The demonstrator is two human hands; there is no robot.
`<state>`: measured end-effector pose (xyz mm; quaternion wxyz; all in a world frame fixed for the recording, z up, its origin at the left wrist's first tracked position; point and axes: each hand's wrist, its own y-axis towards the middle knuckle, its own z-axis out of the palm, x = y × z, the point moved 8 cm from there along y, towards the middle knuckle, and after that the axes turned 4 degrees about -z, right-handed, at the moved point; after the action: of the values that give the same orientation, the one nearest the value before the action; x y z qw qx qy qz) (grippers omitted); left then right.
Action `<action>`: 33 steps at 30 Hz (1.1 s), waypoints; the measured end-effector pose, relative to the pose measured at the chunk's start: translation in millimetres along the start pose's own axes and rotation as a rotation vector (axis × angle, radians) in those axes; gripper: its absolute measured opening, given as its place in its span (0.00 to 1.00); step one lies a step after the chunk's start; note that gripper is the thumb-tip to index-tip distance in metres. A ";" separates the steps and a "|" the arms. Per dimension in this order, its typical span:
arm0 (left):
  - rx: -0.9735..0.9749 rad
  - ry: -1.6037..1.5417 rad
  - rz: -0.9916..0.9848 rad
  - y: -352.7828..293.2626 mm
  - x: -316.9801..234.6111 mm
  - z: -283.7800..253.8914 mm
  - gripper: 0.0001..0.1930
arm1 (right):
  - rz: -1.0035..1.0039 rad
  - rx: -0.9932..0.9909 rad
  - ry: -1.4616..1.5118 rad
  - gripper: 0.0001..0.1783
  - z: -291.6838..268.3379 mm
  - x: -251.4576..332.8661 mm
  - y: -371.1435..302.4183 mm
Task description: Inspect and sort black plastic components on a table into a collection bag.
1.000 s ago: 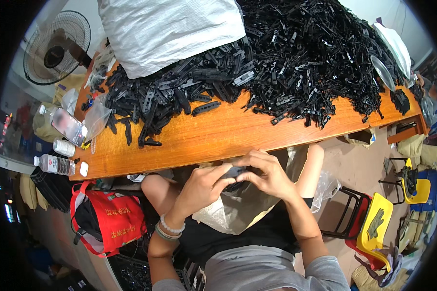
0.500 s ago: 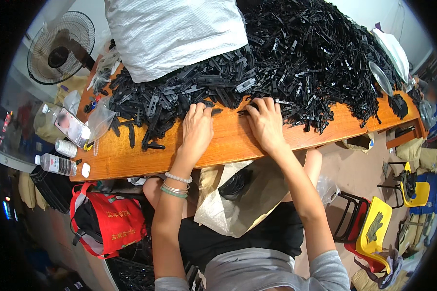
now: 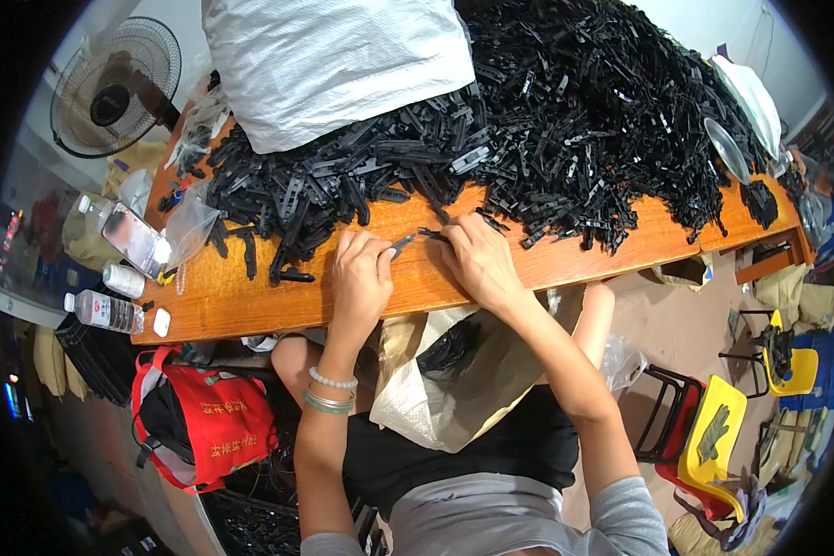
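Note:
Over the front part of the wooden table, both my hands are close together, fingertips facing. My left hand [image 3: 361,278] is closed on a slim black plastic piece [image 3: 402,244] whose end sticks out to the right. Pinched in my right hand [image 3: 482,262] is a smaller, narrow black plastic piece [image 3: 430,233], pointing left. A short gap separates the two pieces. Just beyond the hands lie a heap of larger black plastic parts [image 3: 343,176] on the left and a taller heap of thin black plastic parts [image 3: 602,120] on the right.
A white woven sack [image 3: 334,65] rests on the left heap. Between my legs an open woven sack [image 3: 408,398] holds something black. A phone [image 3: 134,238], a water bottle [image 3: 107,312] and a fan [image 3: 111,102] are at the left. Yellow chairs [image 3: 713,445] stand at the right.
Both hands have drawn back from the heaps toward me and nearer each other. A black piece now shows in the left hand's grip; the right hand's piece has moved left with it.

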<state>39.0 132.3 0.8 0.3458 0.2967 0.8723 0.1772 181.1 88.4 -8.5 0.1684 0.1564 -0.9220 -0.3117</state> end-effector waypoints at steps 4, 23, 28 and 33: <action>-0.063 -0.187 -0.128 -15.5 14.1 2.1 0.05 | 0.299 -0.139 0.403 0.22 -22.1 -0.3 -3.4; 0.592 -1.143 -0.723 -48.1 -12.3 30.7 0.12 | 0.368 -0.181 0.820 0.10 -37.2 25.9 -44.0; 0.546 -0.793 -0.448 -43.3 -42.0 10.4 0.18 | 0.454 -0.262 0.949 0.09 -33.3 23.0 -55.1; 0.484 -0.609 -0.250 -42.0 -49.5 -3.3 0.14 | 0.360 -0.174 0.706 0.16 -51.3 32.1 -45.7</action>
<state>49.0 68.2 6.2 0.5273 0.3000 0.7760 -0.1723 181.7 14.4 8.1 0.5390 0.0752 -0.7904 -0.2811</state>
